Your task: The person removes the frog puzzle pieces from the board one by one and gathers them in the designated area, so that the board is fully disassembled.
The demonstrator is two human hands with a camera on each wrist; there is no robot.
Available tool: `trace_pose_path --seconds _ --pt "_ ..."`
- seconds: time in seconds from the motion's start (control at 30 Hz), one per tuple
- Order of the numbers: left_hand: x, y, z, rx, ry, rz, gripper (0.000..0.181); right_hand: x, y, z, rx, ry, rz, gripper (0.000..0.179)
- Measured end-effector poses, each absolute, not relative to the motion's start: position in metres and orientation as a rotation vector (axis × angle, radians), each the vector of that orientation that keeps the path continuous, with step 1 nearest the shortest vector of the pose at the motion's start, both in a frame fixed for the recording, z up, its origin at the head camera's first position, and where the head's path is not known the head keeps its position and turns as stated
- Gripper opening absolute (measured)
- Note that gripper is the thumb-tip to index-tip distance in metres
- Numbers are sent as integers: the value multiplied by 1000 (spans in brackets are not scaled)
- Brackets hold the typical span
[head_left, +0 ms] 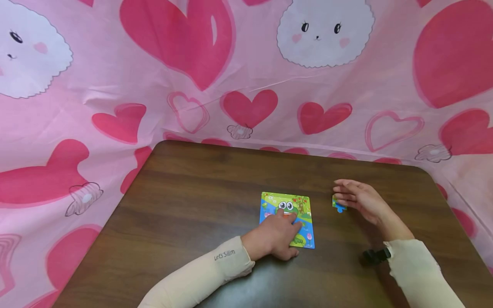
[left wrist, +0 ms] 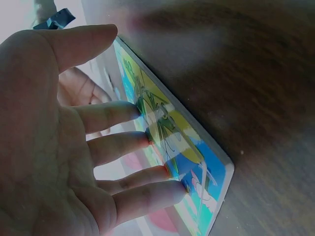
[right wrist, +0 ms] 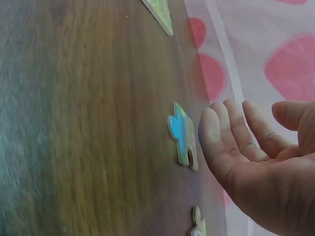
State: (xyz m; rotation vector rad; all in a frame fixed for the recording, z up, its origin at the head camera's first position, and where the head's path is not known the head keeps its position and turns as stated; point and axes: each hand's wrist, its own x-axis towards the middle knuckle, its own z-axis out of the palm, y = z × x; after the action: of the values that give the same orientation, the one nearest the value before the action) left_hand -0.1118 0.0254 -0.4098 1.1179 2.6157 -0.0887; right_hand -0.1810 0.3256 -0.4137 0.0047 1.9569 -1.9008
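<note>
Frog puzzle flat on worktop; eyes toward far edge, long axis apparently front-to-back. Left hand: fingers spread, tips on puzzle. Right hand: fingers loosely extended, gripping nothing, near loose piece, blue knob toward wearer.

Frog jigsaw board: flat on the counter, frog's eyes toward the far edge. Green and blue print, tree upper right, pink flower lower right. My left grip has fingertips on it; hand hides the middle, can't tell if it's full. Loose blue-green piece: flat, right of the board, apart. Round tab toward me, notch on its right. My right grip is just beside it, gap visible. Second piece nearby, mostly cut off.
</note>
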Motion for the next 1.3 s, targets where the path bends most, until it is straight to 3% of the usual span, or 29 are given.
trace_pose_path --seconds 0.33,1.3 --pt "-113 28 -410 1091 2598 -63 68 -182 304 -421 12 2070 -1755 60" --pt "-116 26 -413 1101 2564 -36 72 -188 261 -424 -21 2059 -1619 56"
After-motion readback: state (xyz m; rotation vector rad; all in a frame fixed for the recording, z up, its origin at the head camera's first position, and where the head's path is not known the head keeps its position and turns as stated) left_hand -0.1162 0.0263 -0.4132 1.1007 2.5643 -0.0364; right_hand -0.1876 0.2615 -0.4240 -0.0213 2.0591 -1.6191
